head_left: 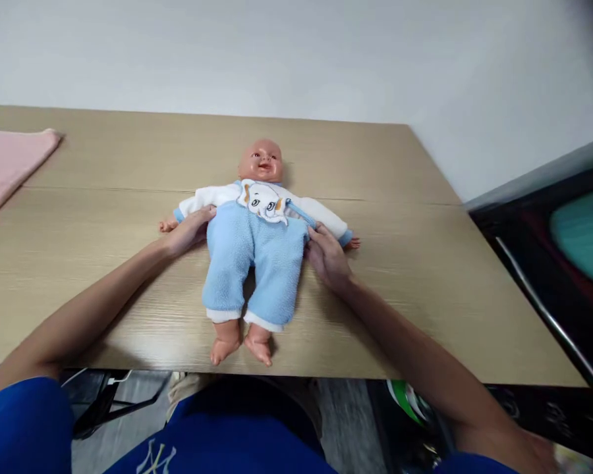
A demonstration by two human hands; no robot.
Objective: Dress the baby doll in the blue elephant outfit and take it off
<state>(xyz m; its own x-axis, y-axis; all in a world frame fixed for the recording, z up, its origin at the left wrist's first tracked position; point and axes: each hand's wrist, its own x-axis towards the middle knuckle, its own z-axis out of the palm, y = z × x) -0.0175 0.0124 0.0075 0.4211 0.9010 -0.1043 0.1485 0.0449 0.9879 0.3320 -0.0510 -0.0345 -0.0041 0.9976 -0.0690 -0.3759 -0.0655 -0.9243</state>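
A baby doll (pixel 257 243) lies on its back in the middle of the wooden table (pixel 425 263), head away from me, feet near the front edge. It wears light blue fleece overalls and a white top with an elephant patch. My left hand (pixel 190 230) rests against the doll's side at the waist of the overalls, fingers curled on the fabric. On the other side my right hand (pixel 326 257) pinches the overalls' edge just below the blue strap.
A folded pink cloth (pixel 7 164) lies at the table's far left. A white wall stands behind the table. A dark piece of furniture with a teal object (pixel 583 237) is at the right. Cables and a green item lie on the floor below.
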